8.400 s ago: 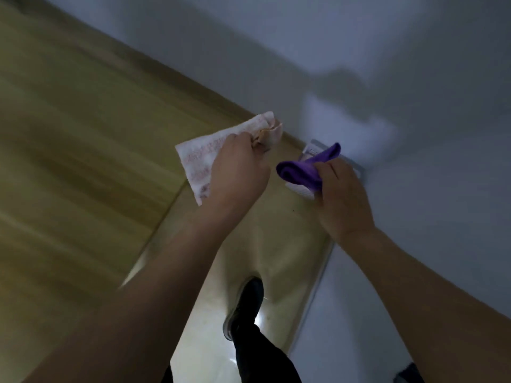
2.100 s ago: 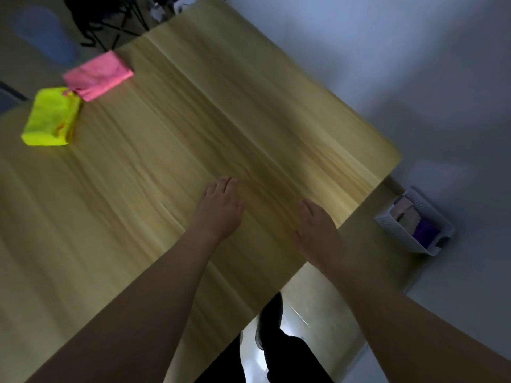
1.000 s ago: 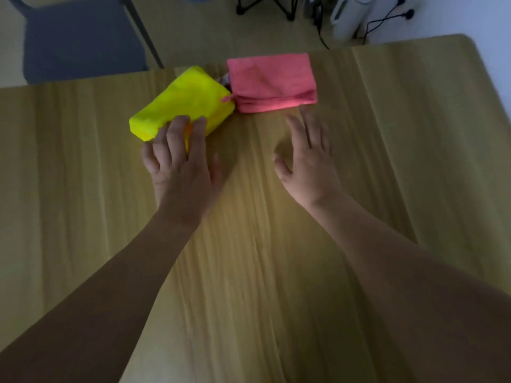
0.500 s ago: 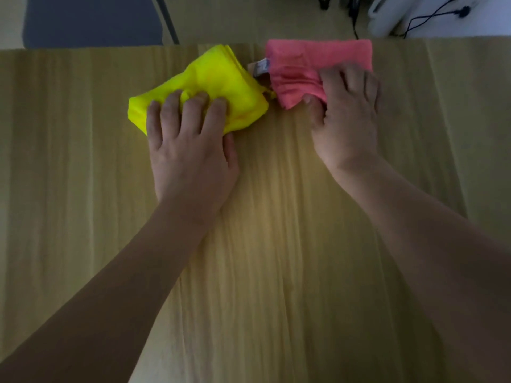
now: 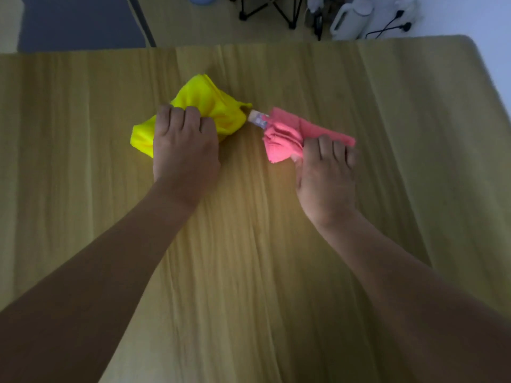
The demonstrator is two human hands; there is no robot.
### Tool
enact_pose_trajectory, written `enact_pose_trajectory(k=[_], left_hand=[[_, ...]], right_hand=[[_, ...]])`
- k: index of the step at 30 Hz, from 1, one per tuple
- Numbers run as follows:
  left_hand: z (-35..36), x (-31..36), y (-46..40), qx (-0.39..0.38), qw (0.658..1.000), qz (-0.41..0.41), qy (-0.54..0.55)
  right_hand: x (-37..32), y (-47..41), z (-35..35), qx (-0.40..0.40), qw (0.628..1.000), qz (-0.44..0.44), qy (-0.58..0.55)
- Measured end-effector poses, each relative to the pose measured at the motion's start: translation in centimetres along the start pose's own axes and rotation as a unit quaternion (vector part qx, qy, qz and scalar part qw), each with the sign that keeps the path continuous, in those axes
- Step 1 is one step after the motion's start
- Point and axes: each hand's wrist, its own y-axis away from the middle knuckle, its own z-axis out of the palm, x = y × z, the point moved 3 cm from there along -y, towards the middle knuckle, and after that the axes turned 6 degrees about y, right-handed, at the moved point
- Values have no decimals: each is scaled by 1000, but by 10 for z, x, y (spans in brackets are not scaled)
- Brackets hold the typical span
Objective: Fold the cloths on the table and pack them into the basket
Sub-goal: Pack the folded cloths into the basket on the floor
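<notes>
A folded yellow cloth [image 5: 206, 102] lies bunched on the wooden table [image 5: 249, 258], and my left hand [image 5: 184, 145] grips its near edge with curled fingers. To its right a pink cloth [image 5: 284, 134] with a small white label is crumpled under my right hand [image 5: 326, 167], whose fingers are closed on its near right part. The two cloths sit close together, nearly touching at the label. The basket is out of view.
Beyond the table's far edge stand a dark chair [image 5: 80, 20], black stand legs [image 5: 265, 9], a white jug [image 5: 351, 17] and a power cable. The table's right edge [image 5: 495, 111] runs along a pale wall.
Both hands have closed on the cloths and pulled them toward me from the far edge. The yellow and pink cloths are now crumpled in the grips.
</notes>
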Motion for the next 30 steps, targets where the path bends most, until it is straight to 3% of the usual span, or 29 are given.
enact_pose_trajectory(k=[5, 9, 18, 24, 30], left_hand=[[-25, 57, 64, 19, 992, 81, 91], [-44, 115, 114, -11, 975, 161, 154], [-85, 250, 191, -7, 931, 291, 220], [-119, 354, 252, -33, 893, 368, 256], [-165, 495, 339, -50, 823, 484, 293]], right_hand=[[44, 74, -37, -54, 998, 15, 10], [80, 147, -67, -84, 993, 66, 41], [177, 296, -122, -162, 971, 177, 21], [263, 401, -153, -206, 940, 269, 27], [356, 538, -207, -193, 869, 453, 51]])
